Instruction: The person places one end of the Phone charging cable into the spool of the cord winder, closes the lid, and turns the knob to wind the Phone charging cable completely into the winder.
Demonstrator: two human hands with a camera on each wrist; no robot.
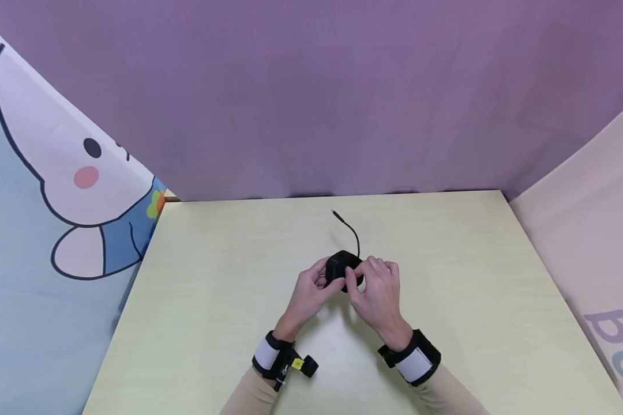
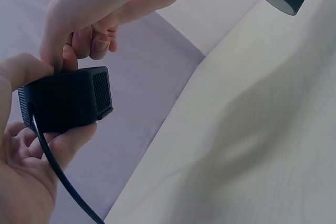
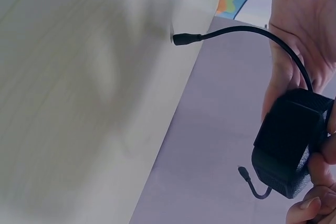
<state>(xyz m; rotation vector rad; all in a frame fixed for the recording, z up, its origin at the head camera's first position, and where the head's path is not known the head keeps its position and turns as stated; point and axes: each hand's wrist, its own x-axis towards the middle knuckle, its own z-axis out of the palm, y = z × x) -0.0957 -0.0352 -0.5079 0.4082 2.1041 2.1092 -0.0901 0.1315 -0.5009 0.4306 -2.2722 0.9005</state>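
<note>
We see both hands meeting over the middle of the pale yellow table (image 1: 228, 323), holding a small black box (image 1: 341, 266) between them, lifted a little off the surface. The left hand (image 1: 309, 293) cups the box from its own side, thumb on top and fingers curled under it, as the left wrist view shows. The right hand (image 1: 378, 291) pinches the box from the other side, its fingertips (image 2: 97, 43) pressed to the top edge. So both hands are closed on the same box.

The box is blocky and nearly cubic, with a perforated mesh face (image 2: 102, 88), so we cannot name a clear long axis for it. Its thin black cable (image 1: 354, 233) gives the direction: it leaves the box on the far side and arcs away from the person toward the purple backdrop (image 1: 311, 86), ending in a small plug (image 1: 336, 215) that hangs just above the table. In the right wrist view a second short hooked lead (image 3: 252, 184) shows below the box.

Each wrist wears a black-and-white strap (image 1: 414, 362).
</note>
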